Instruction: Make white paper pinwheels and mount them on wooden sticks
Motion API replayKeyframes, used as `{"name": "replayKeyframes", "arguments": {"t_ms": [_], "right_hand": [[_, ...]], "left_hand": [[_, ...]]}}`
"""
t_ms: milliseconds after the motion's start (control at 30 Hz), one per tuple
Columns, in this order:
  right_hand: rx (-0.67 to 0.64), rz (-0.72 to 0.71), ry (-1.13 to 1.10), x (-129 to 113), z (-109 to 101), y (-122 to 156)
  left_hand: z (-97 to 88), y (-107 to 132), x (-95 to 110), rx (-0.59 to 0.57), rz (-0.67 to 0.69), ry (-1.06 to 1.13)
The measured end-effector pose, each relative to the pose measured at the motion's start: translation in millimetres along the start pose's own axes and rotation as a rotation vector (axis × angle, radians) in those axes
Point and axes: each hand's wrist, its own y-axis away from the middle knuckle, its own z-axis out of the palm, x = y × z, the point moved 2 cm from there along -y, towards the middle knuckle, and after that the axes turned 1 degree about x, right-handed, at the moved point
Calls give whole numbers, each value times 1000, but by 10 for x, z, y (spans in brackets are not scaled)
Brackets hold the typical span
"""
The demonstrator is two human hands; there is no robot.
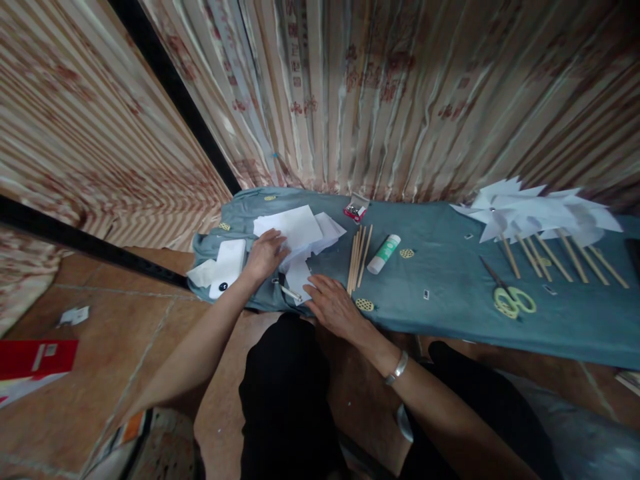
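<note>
A loose stack of white paper sheets (295,227) lies at the left end of the cloth-covered bench, with cut, angular pieces sticking out on its right. My left hand (267,255) rests on the stack's near left edge, its fingers apart. Below the stack, a smaller white paper piece (299,275) reaches toward the bench's front edge. My right hand (334,307) touches that piece's right side with fingers stretched out. A slim white pen-like stick (291,293) lies between the hands. Left of them sits a white rectangular device (230,260) with a black round spot.
Wooden sticks (357,260), a glue stick (384,254) and a small red box of metal pins (356,208) lie mid-bench. Green-handled scissors (513,300) and several paper pinwheels (540,210) on sticks are at the right. A curtain (380,100) hangs behind.
</note>
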Motion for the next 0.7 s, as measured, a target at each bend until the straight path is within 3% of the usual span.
{"name": "replayKeyframes", "arguments": {"t_ms": [100, 467, 700], "right_hand": [[2, 0, 14, 0, -1, 0], [-2, 10, 7, 15, 20, -12], [1, 16, 1, 13, 19, -5]], "left_hand": [[31, -29, 32, -52, -6, 6], [22, -54, -40, -25, -51, 208], [-15, -42, 14, -1, -100, 82]]}}
